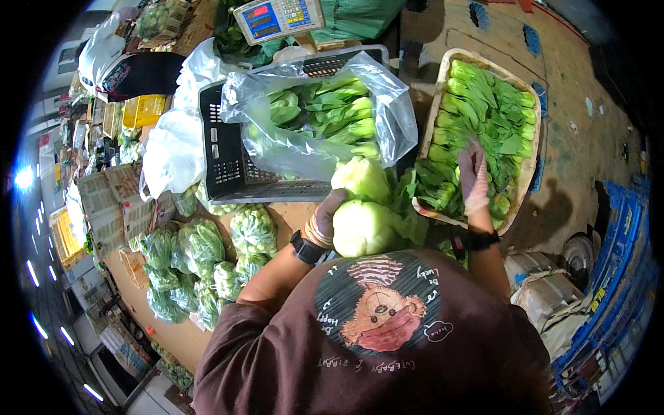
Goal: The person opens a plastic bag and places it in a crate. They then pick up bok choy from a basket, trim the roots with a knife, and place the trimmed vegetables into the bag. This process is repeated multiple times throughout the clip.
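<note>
My left hand (326, 212), in a thin glove, grips large pale-green bok choy heads (365, 228) close to my chest; their leaves point right. My right hand (472, 174), also gloved, is stretched over the leaves of smaller bok choy (485, 111), with nothing visible in its grasp; its fingertips are blurred. These bok choy lie in rows in a shallow pale tray (534, 150) at the right. Ahead of my left hand, a black plastic crate (223, 155) holds a clear plastic liner (295, 148) with more bok choy (358, 116) inside.
A digital scale display (280, 21) stands beyond the crate. Bagged green vegetables (199, 246) lie at the left, near white plastic bags (174, 150). Another person (135, 72) is at the upper left. Blue stacked material (617, 259) and a wrapped bundle (544, 285) are at the right.
</note>
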A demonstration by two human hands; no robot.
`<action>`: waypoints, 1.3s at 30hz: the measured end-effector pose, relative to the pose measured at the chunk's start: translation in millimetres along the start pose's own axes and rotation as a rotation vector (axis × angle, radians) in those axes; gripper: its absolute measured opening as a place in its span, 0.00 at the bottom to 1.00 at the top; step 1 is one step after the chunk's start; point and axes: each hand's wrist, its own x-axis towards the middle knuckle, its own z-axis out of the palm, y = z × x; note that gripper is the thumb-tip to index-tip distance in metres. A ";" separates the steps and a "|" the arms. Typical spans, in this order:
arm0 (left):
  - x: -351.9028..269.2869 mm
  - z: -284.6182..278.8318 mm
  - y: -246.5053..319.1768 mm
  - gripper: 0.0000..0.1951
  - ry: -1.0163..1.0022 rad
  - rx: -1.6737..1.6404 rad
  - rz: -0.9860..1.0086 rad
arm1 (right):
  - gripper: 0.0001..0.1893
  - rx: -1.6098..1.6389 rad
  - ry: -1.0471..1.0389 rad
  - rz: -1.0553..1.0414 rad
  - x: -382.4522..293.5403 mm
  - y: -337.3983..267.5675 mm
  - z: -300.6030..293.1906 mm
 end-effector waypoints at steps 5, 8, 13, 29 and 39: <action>-11.6 32.3 9.0 0.35 -0.020 -0.073 0.153 | 0.35 -0.298 -0.861 -0.493 -24.7 -147.5 119.5; -15.4 25.7 20.6 0.31 0.047 -0.079 0.279 | 0.37 0.102 -0.935 0.067 -22.4 -128.8 164.2; -2.5 -15.0 39.1 0.28 0.172 0.061 0.462 | 0.52 0.256 -1.095 0.674 -11.0 -91.7 191.6; -9.9 2.6 120.6 0.50 0.518 1.254 0.958 | 0.38 0.539 -0.552 0.396 42.2 -65.2 234.2; -27.6 -47.8 174.2 0.47 0.632 0.790 1.058 | 0.27 0.620 -0.689 0.192 71.5 -87.6 252.9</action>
